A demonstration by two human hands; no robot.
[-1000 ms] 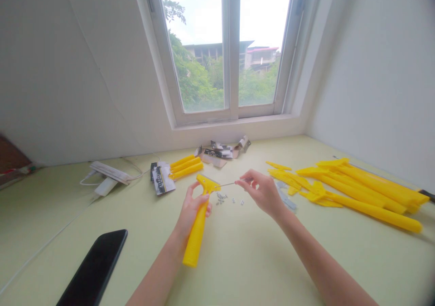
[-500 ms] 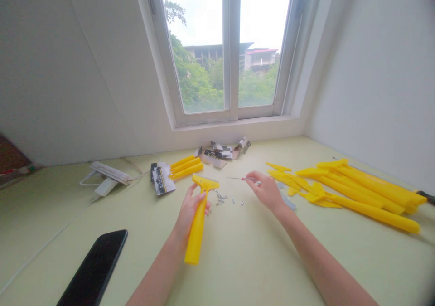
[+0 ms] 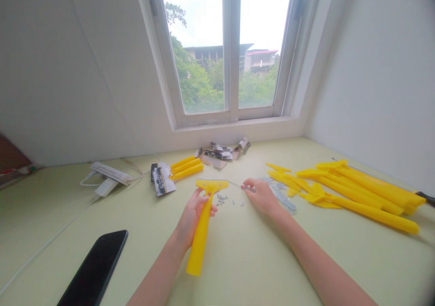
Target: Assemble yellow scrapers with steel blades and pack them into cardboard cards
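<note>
My left hand (image 3: 195, 215) is closed around a yellow scraper (image 3: 201, 238), its wide head pointing away from me and its handle slanting down toward me. Two small fasteners show on the head. In my right hand (image 3: 261, 196) is a thin screwdriver (image 3: 235, 184), its shaft pointing left toward the scraper head without clearly touching it. Between the hands, several small screws and nuts (image 3: 221, 200) lie loose on the table. Flat grey blade-like pieces (image 3: 287, 201) lie just beyond my right hand, partly hidden by it.
Yellow scraper parts and long handles (image 3: 367, 188) are piled at the right. Several yellow handles (image 3: 185, 166) lie beside printed packets (image 3: 164, 181) at the back left. Crumpled packaging (image 3: 217, 154) sits under the window. A power strip (image 3: 110, 172) and a phone (image 3: 97, 265) are on the left.
The scraper has turned so its head lies level and faces me more, shifting slightly right. My right hand has dropped a little toward the table, the screwdriver tilting with it.
</note>
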